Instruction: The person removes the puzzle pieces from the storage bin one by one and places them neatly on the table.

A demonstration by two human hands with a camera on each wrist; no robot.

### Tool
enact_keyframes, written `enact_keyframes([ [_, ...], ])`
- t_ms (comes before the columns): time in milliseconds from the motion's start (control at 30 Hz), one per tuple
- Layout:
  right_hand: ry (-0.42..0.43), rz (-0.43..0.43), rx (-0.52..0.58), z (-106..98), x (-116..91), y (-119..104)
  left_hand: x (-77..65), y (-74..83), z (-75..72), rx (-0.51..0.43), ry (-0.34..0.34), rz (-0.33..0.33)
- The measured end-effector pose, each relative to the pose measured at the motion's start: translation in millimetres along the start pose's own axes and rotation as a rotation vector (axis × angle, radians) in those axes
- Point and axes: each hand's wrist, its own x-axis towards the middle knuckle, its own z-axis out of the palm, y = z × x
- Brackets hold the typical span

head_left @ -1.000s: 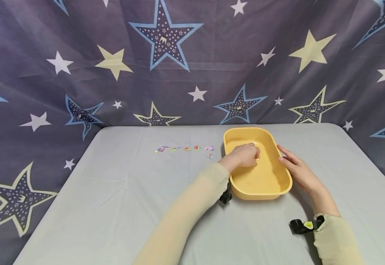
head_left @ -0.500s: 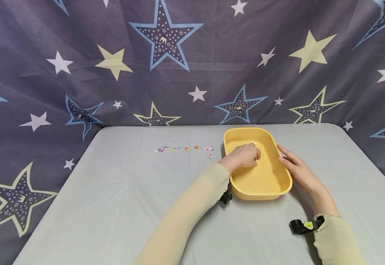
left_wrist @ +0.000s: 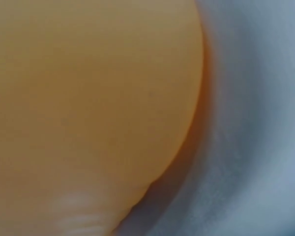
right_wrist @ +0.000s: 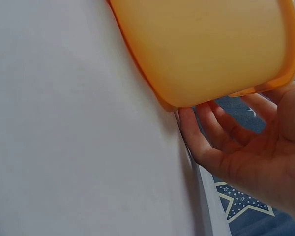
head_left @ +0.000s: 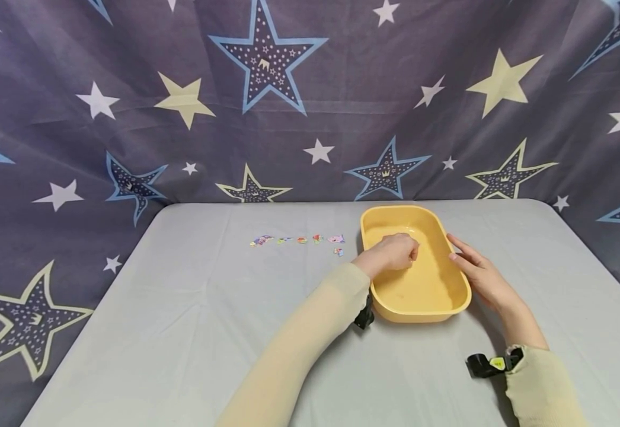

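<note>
A yellow plastic basin [head_left: 422,296] stands right of centre on the cloth-covered table. My left hand [head_left: 392,252] reaches down inside it, fingers curled near the basin floor. What lies under those fingertips is hidden. At the basin's right side my right hand [head_left: 481,276] holds the wall, thumb at the rim and fingers on the outside; the right wrist view shows its fingertips against the outer wall [right_wrist: 201,54]. Left of the basin lie several small colourful flat cutouts: a pink one [head_left: 336,239], a red-green one [head_left: 318,238], a purple one [head_left: 261,240] and a small one [head_left: 339,252] in front.
Grey cloth [head_left: 182,332] covers the table. A dark curtain with stars [head_left: 267,65] hangs behind and at the sides. Black wrist cameras sit at both sleeves; the right one [head_left: 483,365] is near the table. The left wrist view shows mainly the blurred basin wall [left_wrist: 98,108].
Inside the basin my left hand has shifted very slightly, its fingers drawn in a little. A small pale bit seen earlier by its fingertips is now hidden. The right hand and basin stay put.
</note>
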Motion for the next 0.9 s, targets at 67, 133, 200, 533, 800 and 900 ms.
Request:
enact_keyframes([
  [67,-0.001,0.003,-0.001,0,0,0,-0.9,0.6,-0.8,0.010,0.001,-0.014],
  [133,-0.002,0.004,-0.005,0,0,0,-1.5,1.2,-1.4,0.014,-0.001,-0.036],
  [200,-0.003,0.004,-0.008,-1,0,0,-1.9,1.7,-1.6,0.017,-0.001,-0.056],
  [533,-0.018,-0.005,-0.009,0,0,-1,-6.2,1.3,-2.3,0.001,-0.011,-0.084],
  [800,-0.012,-0.009,-0.008,-1,1,-2,-12.6,4.0,-10.4,-0.020,0.010,-0.027],
  [900,-0.015,-0.008,-0.004,-1,0,-2,-17.5,4.6,-16.1,-0.033,0.021,-0.018],
])
